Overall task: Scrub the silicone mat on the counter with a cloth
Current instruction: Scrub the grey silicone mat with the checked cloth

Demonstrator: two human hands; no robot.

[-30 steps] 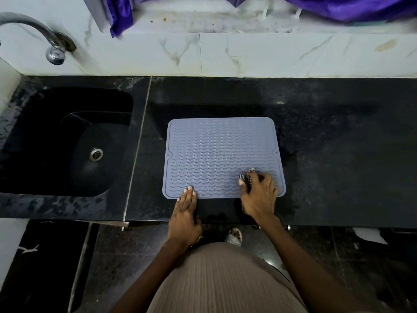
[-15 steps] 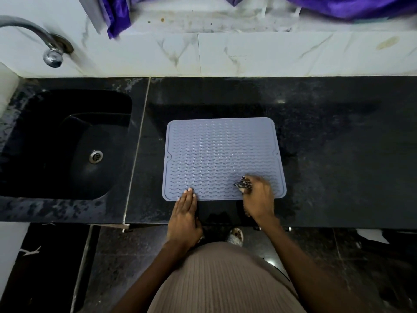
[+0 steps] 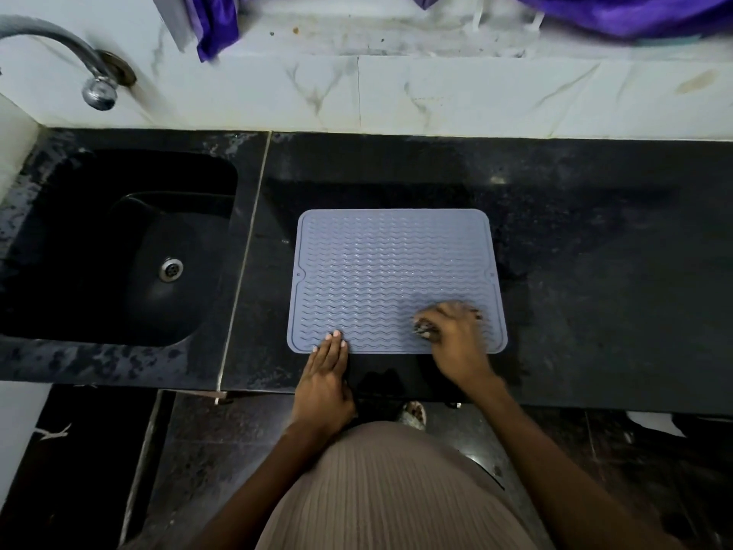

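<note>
The grey wave-ribbed silicone mat (image 3: 392, 275) lies flat on the black counter (image 3: 595, 252). On its near right corner, the right hand (image 3: 456, 339) curls around a dark cloth (image 3: 423, 326). The left hand (image 3: 323, 377), fingers straight, presses the near edge.

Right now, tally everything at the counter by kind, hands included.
Hands: 2, left and right
Mat: 1
Cloth: 1
Sink: 1
Tap: 1
Total: 6
</note>
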